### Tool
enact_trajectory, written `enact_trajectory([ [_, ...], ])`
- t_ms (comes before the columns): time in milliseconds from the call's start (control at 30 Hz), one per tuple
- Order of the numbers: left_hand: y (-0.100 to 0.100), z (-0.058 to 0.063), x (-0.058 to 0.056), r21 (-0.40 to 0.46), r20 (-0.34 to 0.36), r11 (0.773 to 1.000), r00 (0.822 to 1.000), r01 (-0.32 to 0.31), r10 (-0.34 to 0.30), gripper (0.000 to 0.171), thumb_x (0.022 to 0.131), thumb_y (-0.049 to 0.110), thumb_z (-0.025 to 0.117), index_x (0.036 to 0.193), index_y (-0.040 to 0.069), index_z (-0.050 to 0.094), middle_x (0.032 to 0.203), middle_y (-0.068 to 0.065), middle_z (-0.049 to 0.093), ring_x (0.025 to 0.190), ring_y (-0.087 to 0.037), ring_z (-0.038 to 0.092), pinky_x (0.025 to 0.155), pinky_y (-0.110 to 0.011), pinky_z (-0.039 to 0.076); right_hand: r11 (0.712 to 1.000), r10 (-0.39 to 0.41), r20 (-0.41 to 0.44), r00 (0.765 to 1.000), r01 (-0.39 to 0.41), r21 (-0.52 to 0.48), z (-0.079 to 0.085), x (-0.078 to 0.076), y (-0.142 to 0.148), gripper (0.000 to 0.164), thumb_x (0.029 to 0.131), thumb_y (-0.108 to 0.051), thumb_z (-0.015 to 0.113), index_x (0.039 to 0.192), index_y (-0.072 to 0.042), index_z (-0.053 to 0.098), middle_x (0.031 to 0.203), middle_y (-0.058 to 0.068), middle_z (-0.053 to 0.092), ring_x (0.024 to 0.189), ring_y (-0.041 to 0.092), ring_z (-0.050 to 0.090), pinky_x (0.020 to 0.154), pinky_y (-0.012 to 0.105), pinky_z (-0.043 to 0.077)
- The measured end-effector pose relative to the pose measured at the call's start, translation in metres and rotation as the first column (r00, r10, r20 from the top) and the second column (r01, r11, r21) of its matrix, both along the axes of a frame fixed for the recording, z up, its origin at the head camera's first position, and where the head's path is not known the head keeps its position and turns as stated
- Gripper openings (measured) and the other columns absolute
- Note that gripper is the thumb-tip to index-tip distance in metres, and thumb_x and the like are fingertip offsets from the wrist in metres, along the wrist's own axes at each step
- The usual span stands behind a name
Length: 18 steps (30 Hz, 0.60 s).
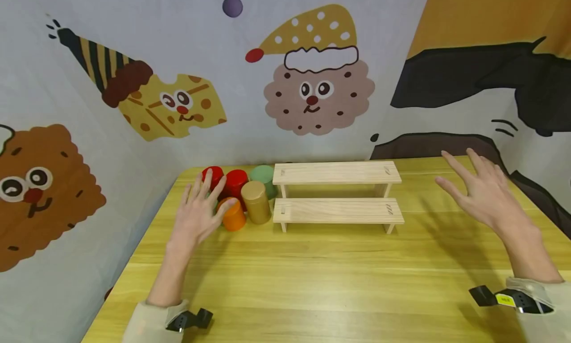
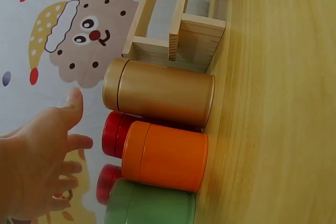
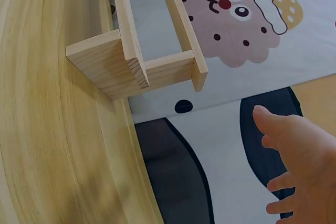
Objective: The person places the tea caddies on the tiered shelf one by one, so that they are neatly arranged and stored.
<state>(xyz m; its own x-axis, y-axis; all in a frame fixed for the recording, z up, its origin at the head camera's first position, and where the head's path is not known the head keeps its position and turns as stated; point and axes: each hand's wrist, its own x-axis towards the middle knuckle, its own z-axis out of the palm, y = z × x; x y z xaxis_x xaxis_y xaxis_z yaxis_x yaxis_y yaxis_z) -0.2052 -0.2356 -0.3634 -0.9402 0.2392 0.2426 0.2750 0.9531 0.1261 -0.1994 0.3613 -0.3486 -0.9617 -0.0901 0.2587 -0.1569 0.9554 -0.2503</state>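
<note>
My left hand (image 1: 198, 211) hovers with spread fingers above a group of lidded cylindrical canisters and holds nothing. The group has an orange canister (image 2: 165, 156), a gold canister (image 2: 160, 92), two red canisters (image 1: 236, 180) and green ones, one green canister (image 1: 264, 175) at the back and another green canister (image 2: 152, 203) mostly behind the hand in the head view. A two-tier wooden stand (image 1: 338, 211) stands right of the canisters. My right hand (image 1: 486, 194), fingers apart, is in the air right of the stand and touches nothing.
The wooden table (image 1: 303, 278) runs back to a wall cloth (image 1: 241, 110) printed with cartoon biscuits and cheese. Cloth also covers the left side, close to the table's left edge. Each wrist wears a black strap (image 1: 522, 300) with a small camera.
</note>
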Motion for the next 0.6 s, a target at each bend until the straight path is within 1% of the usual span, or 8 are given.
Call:
enact_trajectory([
  [100,-0.002,-0.001,0.000,0.009,-0.007,1.000,1.000,0.002,-0.002,0.077,0.102,0.063,0.039,0.160,0.014,0.029,0.167,-0.019,0.009,0.152,-0.042,0.008,0.121,-0.059,0.004,1.000,0.010,0.014,1.000,-0.010,-0.027,0.001,0.000,-0.001,0.073,0.105,-0.051,0.043,0.164,-0.025,0.009,0.161,0.035,-0.003,0.142,0.064,0.001,0.111,0.075,-0.004],
  [200,-0.004,-0.002,0.000,0.021,-0.012,1.000,1.000,0.000,0.000,0.078,0.101,0.065,0.039,0.160,0.015,0.029,0.167,-0.020,0.011,0.152,-0.041,0.010,0.120,-0.059,0.006,0.998,0.024,0.029,0.999,-0.022,-0.058,0.001,0.000,-0.003,0.072,0.105,-0.049,0.044,0.164,-0.026,0.009,0.162,0.033,-0.004,0.139,0.068,0.004,0.104,0.082,0.003],
  [267,-0.005,-0.004,0.000,0.026,-0.020,1.000,1.000,0.000,0.001,0.078,0.101,0.065,0.038,0.160,0.015,0.030,0.166,-0.021,0.012,0.152,-0.041,0.011,0.120,-0.059,0.008,0.996,0.035,0.030,0.999,-0.032,-0.078,0.002,0.000,-0.005,0.071,0.105,-0.047,0.045,0.164,-0.027,0.010,0.163,0.032,-0.004,0.137,0.070,0.005,0.102,0.084,0.005],
  [400,-0.007,-0.005,0.000,0.040,-0.027,0.999,1.000,0.001,0.000,0.078,0.101,0.065,0.038,0.160,0.015,0.030,0.165,-0.023,0.014,0.151,-0.041,0.014,0.120,-0.059,0.012,0.992,0.056,0.027,0.998,-0.052,-0.111,0.002,0.000,-0.009,0.070,0.106,-0.045,0.046,0.164,-0.026,0.012,0.163,0.032,0.000,0.137,0.069,0.009,0.100,0.085,0.009],
  [533,-0.009,-0.006,0.001,0.065,-0.022,0.998,1.000,0.008,-0.006,0.077,0.102,0.063,0.040,0.160,0.014,0.031,0.165,-0.023,0.016,0.150,-0.043,0.016,0.119,-0.060,0.014,0.986,0.076,0.052,0.996,-0.067,-0.154,0.001,0.000,-0.011,0.069,0.106,-0.044,0.045,0.164,-0.026,0.012,0.163,0.032,0.001,0.139,0.067,0.009,0.097,0.086,0.013],
  [600,-0.010,-0.007,0.001,0.075,-0.031,0.997,0.999,0.016,-0.013,0.075,0.102,0.060,0.043,0.159,0.012,0.032,0.164,-0.024,0.018,0.149,-0.044,0.018,0.118,-0.061,0.015,0.982,0.085,0.068,0.994,-0.073,-0.174,0.000,0.000,-0.011,0.069,0.107,-0.043,0.045,0.164,-0.025,0.012,0.163,0.033,0.001,0.139,0.066,0.009,0.097,0.086,0.013],
])
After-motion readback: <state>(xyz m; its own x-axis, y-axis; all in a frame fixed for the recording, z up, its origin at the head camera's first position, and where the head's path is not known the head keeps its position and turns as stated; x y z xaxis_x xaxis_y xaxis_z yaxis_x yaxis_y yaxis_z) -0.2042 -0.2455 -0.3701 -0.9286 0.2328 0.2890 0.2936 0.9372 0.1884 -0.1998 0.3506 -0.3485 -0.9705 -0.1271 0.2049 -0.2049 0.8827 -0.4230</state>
